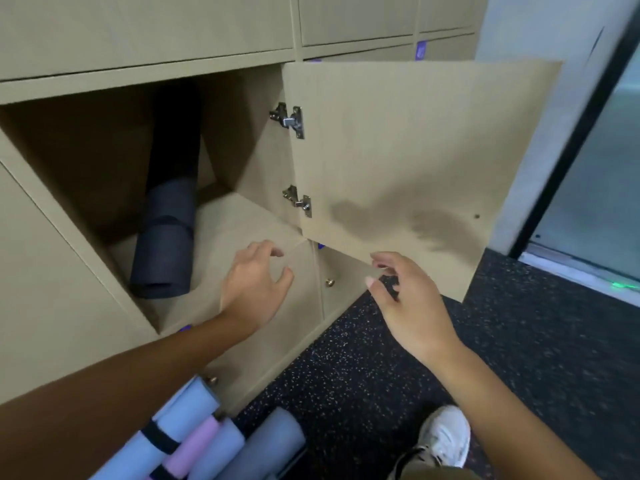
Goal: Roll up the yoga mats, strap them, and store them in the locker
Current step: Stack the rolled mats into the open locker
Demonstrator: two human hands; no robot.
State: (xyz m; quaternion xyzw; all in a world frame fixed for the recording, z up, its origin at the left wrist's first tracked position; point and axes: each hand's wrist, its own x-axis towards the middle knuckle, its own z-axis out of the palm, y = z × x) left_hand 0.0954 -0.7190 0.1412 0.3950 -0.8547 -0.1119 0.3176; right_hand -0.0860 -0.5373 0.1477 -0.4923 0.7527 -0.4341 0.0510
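The storing step is judged to be in hand. A dark rolled yoga mat (pixel 162 237) is seen inside the open locker compartment (pixel 242 216) at the centre left of the frame, leaned toward the back. The locker door (pixel 398 161) stands swung out at the right. The left hand (pixel 252 285) is held empty before the compartment, fingers loosely spread. The right hand (pixel 405 299), fingers relaxed and holding nothing, is near the door's lower edge. More strapped mats (pixel 194 441) are seen at the lower left; one should probably be picked up next.

Both empty hands, left (pixel 254 289) and right (pixel 403 299), hover before the open locker (pixel 242 216) holding a dark rolled mat (pixel 166 237).
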